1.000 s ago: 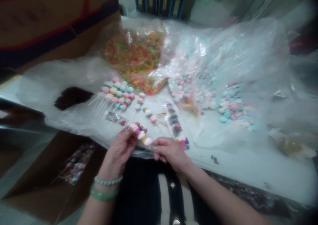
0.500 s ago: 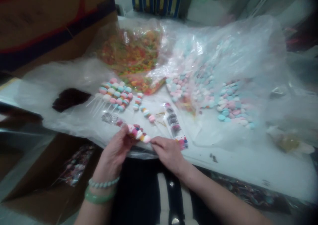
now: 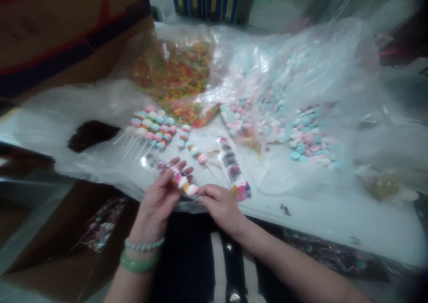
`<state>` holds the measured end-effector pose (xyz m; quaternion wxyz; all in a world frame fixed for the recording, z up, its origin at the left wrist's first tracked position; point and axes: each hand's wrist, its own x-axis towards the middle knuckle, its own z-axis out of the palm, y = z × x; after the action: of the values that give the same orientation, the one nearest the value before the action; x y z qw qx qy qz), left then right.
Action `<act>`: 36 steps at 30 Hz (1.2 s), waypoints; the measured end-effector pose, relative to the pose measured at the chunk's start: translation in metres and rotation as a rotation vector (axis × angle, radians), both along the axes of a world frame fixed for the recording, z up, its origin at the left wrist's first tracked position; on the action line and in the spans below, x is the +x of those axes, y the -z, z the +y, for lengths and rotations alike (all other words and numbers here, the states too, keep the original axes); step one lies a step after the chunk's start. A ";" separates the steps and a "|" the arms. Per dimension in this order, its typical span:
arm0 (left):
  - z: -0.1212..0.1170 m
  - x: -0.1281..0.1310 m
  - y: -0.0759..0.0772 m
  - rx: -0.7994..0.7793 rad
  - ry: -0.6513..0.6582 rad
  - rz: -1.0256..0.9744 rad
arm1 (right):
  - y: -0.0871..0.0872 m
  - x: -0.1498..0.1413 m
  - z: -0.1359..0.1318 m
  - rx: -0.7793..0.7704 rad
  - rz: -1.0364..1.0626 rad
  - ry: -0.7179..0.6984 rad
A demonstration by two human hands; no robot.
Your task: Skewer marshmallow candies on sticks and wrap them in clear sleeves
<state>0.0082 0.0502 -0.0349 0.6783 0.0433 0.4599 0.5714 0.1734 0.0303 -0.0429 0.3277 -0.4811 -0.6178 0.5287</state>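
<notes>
My left hand grips a candy skewer of pastel marshmallow pieces, thumb and fingers wrapped round its upper end. My right hand is closed in a pinch at the skewer's lower end, by the last pink piece; the stick itself is hidden. Both hands hover over the near edge of the white table. Just beyond them lie a row of finished skewers, a loose skewer and narrow printed sleeves.
A clear bag of orange-green candy and a large open bag of pink and blue candies lie behind. A dark patch sits on the plastic sheet at left. A cardboard box stands below the table, another at top left.
Both hands shifted slightly left and up with the skewer. My left fingers have spread a little behind the candies. The camera view drifted.
</notes>
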 end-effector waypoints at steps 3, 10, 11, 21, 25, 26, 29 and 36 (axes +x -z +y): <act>0.000 0.003 0.000 0.009 -0.111 -0.098 | -0.004 -0.001 0.002 -0.302 0.107 0.035; 0.003 0.004 -0.002 0.033 -0.117 -0.228 | -0.001 0.001 0.005 -0.525 0.228 0.075; 0.003 0.004 -0.002 0.030 -0.126 -0.232 | 0.000 0.001 0.006 -0.527 0.231 0.067; 0.005 0.009 -0.001 0.018 -0.174 -0.240 | -0.004 0.004 0.006 -0.345 0.090 0.008; 0.002 0.010 0.002 0.084 -0.047 -0.102 | -0.002 0.005 0.008 -0.517 0.195 0.022; 0.002 0.010 0.003 0.101 -0.015 -0.063 | -0.001 0.006 0.008 -0.578 0.258 0.029; 0.000 0.008 0.004 0.132 0.065 -0.008 | 0.005 0.011 0.013 -0.782 0.482 0.013; -0.001 0.004 0.005 0.071 0.106 -0.050 | 0.012 0.030 0.027 -1.130 0.763 -0.190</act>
<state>0.0117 0.0494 -0.0397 0.7168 0.0772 0.4193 0.5517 0.2033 0.0573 -0.0548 0.1734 -0.3022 -0.1283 0.9285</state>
